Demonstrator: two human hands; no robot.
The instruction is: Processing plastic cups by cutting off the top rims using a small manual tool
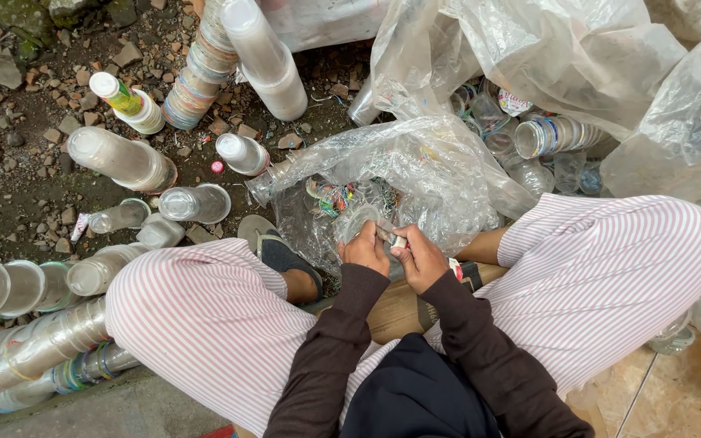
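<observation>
A person in pink-striped trousers (pixel 204 316) and dark brown sleeves (pixel 342 341) sits over gravelly ground (pixel 18 186), knees spread toward 9 and 3 o'clock. At 12 to 2 o'clock, large clear plastic sacks (pixel 529 49) spill loose cups and stacked cup sleeves (pixel 553 134). From 9 to 11 o'clock lie long nested stacks of clear plastic cups (pixel 123 160), with more stacks (pixel 34 353) bundled at 8 o'clock. A smaller clear bag (pixel 415 174) of peeled coloured lids (crumpled, hard to make out singly) sits open at centre, just beyond the hands. A dark sandal (pixel 285 258) shows beside the left knee. At centre, the left hand (pixel 365 250) grips a clear plastic cup (pixel 360 219) by its rim, fingers curled tight around it. The right hand (pixel 419 258), touching the left, pinches a small white-handled blade (pixel 397 242) against the cup's edge. A tiny pink cap (pixel 217 167) lies at 10 o'clock.
</observation>
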